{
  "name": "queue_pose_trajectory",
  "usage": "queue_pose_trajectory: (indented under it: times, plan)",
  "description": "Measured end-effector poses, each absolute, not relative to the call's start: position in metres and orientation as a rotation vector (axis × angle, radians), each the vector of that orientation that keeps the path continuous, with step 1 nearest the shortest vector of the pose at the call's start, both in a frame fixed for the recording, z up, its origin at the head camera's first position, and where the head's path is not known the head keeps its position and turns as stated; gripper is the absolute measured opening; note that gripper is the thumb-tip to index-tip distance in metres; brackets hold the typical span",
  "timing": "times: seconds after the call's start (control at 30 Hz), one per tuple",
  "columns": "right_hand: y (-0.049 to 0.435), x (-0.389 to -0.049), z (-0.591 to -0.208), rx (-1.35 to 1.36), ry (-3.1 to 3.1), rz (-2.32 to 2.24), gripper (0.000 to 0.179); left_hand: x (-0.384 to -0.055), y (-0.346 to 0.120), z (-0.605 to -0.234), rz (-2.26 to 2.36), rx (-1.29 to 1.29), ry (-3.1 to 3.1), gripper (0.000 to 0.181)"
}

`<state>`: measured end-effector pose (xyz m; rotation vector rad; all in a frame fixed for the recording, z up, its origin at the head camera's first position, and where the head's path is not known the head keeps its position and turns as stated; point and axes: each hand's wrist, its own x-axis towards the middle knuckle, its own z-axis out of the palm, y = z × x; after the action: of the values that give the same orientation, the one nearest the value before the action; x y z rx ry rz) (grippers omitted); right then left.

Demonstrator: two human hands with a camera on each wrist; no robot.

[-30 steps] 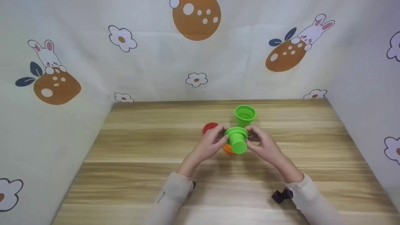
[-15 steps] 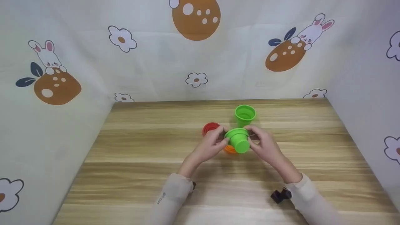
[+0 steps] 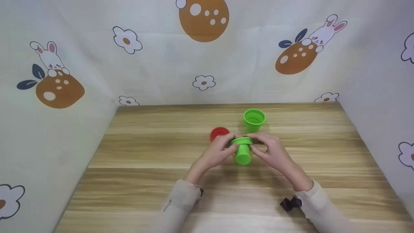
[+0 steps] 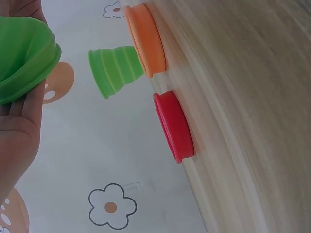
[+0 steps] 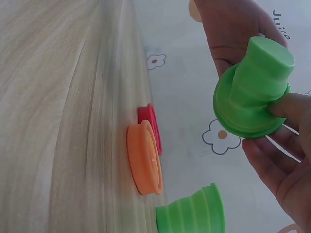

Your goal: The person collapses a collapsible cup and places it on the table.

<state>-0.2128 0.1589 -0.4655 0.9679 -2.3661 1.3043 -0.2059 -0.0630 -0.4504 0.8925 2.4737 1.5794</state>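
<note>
A green collapsible cup (image 3: 243, 155) is held above the table, its base toward the head camera and its wide rim partly folded. My left hand (image 3: 220, 149) grips the rim from the left, fingers behind and thumb in front. From the right, my right hand (image 3: 272, 150) pinches the same cup; in the right wrist view its thumb (image 5: 291, 108) presses where the narrow base part meets the folded rim. Just under the held cup sits a flattened orange collapsible cup (image 4: 146, 40), mostly hidden in the head view. A flattened red collapsible cup (image 3: 219, 133) lies beside my left hand.
A second green collapsible cup (image 3: 254, 119) stands extended and upright behind the hands. The wooden table (image 3: 136, 155) meets a patterned cloth wall (image 3: 161, 64) at the back and sides. Black wrist camera mounts (image 3: 290, 204) hang at the cuffs.
The held green cup has tilted about and come slightly lower and to the left, with both hands keeping their grip. The red, orange and standing green cups have stayed put.
</note>
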Motion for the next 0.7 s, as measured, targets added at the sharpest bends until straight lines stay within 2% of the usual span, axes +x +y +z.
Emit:
queue_pose_trajectory:
  times: [0.4,0.7]
  plan:
    - [0.1641,-0.2153,-0.4695,0.904,-2.423,1.619,0.037,-0.2068,-0.0645,-0.4520,1.757,0.888,2.421,0.024]
    - [0.1614,-0.2136,-0.4681,0.855,-2.438,1.640,0.028,-0.2058,-0.0647,-0.4511,1.823,0.889,2.382,0.022]
